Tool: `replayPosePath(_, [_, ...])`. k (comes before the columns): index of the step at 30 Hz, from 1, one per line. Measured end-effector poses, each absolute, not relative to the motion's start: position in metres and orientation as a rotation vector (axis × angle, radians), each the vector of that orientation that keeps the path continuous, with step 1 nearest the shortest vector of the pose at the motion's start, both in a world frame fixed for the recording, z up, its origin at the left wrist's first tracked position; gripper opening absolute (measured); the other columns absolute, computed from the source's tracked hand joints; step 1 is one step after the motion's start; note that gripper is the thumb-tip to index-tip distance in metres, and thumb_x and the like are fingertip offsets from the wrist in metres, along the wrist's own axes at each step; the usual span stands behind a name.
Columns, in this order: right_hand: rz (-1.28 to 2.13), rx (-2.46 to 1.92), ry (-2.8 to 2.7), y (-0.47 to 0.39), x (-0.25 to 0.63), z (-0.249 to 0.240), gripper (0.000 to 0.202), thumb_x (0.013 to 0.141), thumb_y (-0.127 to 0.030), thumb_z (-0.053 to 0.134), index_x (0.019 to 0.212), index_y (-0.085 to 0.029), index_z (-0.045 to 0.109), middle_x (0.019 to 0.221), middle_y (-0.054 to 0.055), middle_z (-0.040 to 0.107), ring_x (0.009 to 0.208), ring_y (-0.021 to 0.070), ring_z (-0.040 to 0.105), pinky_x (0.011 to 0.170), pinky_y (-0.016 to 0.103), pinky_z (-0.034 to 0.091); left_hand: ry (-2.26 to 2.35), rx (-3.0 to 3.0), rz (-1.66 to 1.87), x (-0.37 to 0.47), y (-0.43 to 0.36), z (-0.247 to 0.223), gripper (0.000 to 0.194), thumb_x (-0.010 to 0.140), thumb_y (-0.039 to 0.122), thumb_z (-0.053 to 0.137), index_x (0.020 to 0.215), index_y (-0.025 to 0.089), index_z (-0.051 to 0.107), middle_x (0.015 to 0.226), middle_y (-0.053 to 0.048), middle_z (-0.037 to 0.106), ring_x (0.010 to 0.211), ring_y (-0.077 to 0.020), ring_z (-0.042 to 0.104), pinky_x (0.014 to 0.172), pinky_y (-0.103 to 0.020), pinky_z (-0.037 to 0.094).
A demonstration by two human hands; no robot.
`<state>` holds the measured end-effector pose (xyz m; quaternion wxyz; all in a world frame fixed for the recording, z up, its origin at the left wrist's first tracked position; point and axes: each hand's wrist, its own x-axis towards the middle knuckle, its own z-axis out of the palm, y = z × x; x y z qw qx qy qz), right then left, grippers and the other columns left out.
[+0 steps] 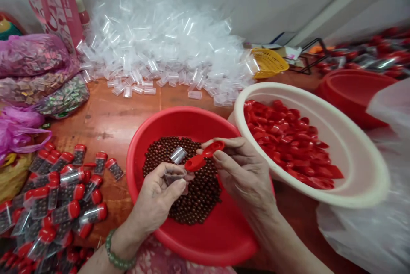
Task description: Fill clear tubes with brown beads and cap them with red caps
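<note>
Over a red basin (pixel 235 222) of small dark brown balls (pixel 195 207), both my hands are close together. My left hand (pixel 156 195), with a green bead bracelet at its wrist, is closed around a small clear plastic container (pixel 175 174); how full it is I cannot tell. Between the thumb and fingers of my right hand (pixel 245 171) is a red plastic cap (pixel 214 148) with a flap, its near end beside the container's mouth. Another clear container (pixel 178 154) lies on the balls just beyond my left hand.
A heap of clear containers (pixel 166 43) covers the table's back. At right, a white basin (pixel 358 184) holds red caps (pixel 288 141). Filled, red-capped containers (pixel 60 192) pile up at left, below bags of small packets (pixel 35 60). A yellow basket (pixel 269 62) stands behind.
</note>
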<state>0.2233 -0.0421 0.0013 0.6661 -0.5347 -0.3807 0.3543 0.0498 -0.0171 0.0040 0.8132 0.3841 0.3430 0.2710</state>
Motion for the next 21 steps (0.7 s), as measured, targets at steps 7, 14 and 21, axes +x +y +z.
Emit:
replayPosePath(7, [0.453,-1.450,-1.513,-0.061,0.234,0.002,0.022,0.083,-0.014,0.066,0.103,-0.023,0.065,0.092,0.004,0.073,0.083,0.0161,0.071,0.075,0.027,0.060,0.781,0.737,0.677,0.051,-0.014,0.006,0.039,0.074,0.043,0.076,0.096,0.014,0.063,0.095,-0.004,0.065,0.085,-0.0109,0.058,0.078,-0.023,0.049])
replayPosePath(14, [0.270,-1.277,-1.949,-0.053,0.229,0.008,0.026,0.087,-0.006,0.059,0.109,-0.018,0.064,0.097,0.009,0.074,0.088,0.0176,0.071,0.079,0.030,0.060,0.744,0.797,0.637,0.047,-0.014,0.004,0.034,0.079,0.040,0.072,0.096,0.013,0.062,0.082,-0.002,0.062,0.074,-0.0086,0.056,0.074,-0.022,0.046])
replayPosePath(21, [0.405,-1.339,-1.798,-0.052,0.225,-0.003,0.027,0.084,-0.008,0.061,0.108,-0.021,0.067,0.093,0.006,0.073,0.082,0.0169,0.070,0.072,0.027,0.060,0.753,0.888,0.577,0.048,-0.014,0.011,0.019,0.081,0.028,0.066,0.092,0.013,0.058,0.088,-0.004,0.063,0.079,-0.0101,0.055,0.076,-0.023,0.044])
